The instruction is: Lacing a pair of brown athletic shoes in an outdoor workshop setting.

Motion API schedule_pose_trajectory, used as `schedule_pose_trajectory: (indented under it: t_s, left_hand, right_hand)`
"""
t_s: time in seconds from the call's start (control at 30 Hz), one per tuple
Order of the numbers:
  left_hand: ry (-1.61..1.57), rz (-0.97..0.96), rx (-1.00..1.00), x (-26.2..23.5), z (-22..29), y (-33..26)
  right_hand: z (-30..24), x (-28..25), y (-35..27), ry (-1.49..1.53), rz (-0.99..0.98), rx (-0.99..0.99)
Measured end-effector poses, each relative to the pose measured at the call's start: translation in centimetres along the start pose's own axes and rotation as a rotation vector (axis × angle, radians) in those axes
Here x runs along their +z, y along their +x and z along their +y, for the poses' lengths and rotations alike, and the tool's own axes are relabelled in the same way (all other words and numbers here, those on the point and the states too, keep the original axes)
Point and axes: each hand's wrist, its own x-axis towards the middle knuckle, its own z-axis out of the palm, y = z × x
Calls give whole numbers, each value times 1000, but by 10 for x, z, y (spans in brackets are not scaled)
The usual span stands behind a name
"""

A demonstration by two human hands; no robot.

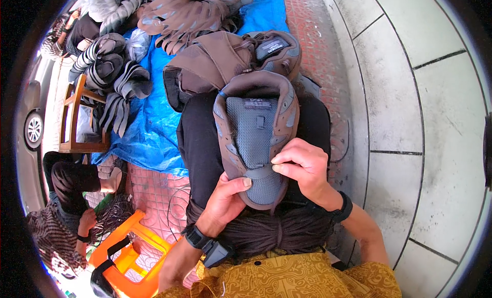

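Note:
A brown shoe upper [256,134] with a grey mesh middle lies on my lap, toe end toward me. My left hand [225,203] holds its near edge from below, thumb pressed on the mesh. My right hand [302,167] pinches a thin brown strap across the mesh with its fingertips. A bundle of dark brown cord [277,231] lies across my lap under both hands. More brown uppers [230,57] are piled just beyond my knees.
A blue tarp [148,129] to the left carries stacks of grey and brown shoe parts [110,75]. A wooden stool [77,119] stands at the left, an orange plastic stool [133,257] at the lower left. Another person [61,216] sits at the far left. Pale paving [410,119] lies right.

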Motion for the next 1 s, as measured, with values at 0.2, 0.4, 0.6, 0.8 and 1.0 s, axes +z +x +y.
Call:
schedule_pose_trajectory:
  t_s: [0.2,0.4,0.6,0.8,1.0]
  left_hand:
    - [-11,15,-17,0,-1,2]
    - [-85,-10,-33,-1,-1,2]
    - [-18,31,-17,4,-2,1]
    - [-28,22,-11,7,-2,0]
    - [-18,26,-15,4,-2,0]
  right_hand:
    - [-1,2,2,-128,16,-116]
    - [3,2,3,-71,27,-134]
    - [4,3,3,-22,36,-84]
    - [2,0,0,38,53,-41]
    - [1,2,1,3,42,-63]
